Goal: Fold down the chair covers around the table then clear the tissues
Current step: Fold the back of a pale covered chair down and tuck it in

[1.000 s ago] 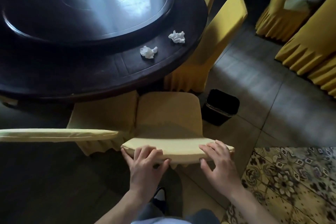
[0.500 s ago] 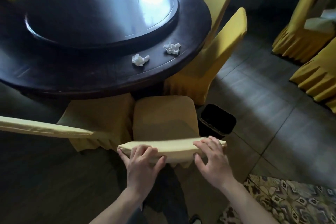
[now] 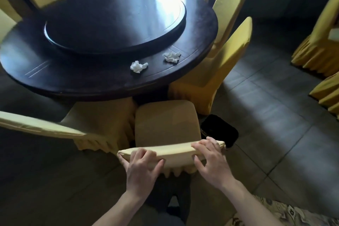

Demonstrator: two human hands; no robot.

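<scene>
Dark round table (image 3: 77, 80) | two crumpled tissues (image 3: 138, 66) | yellow chair cover (image 3: 170, 149) bunched

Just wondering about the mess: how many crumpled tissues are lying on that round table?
2. One tissue lies near the table's front edge; the other tissue sits to its right. None others visible.

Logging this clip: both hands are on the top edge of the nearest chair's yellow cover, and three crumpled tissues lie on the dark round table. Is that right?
Not quite. The head view shows two crumpled tissues on the dark round table, not three. The rest holds: the left hand and right hand are both on the top edge of the nearest chair's yellow cover.
</scene>
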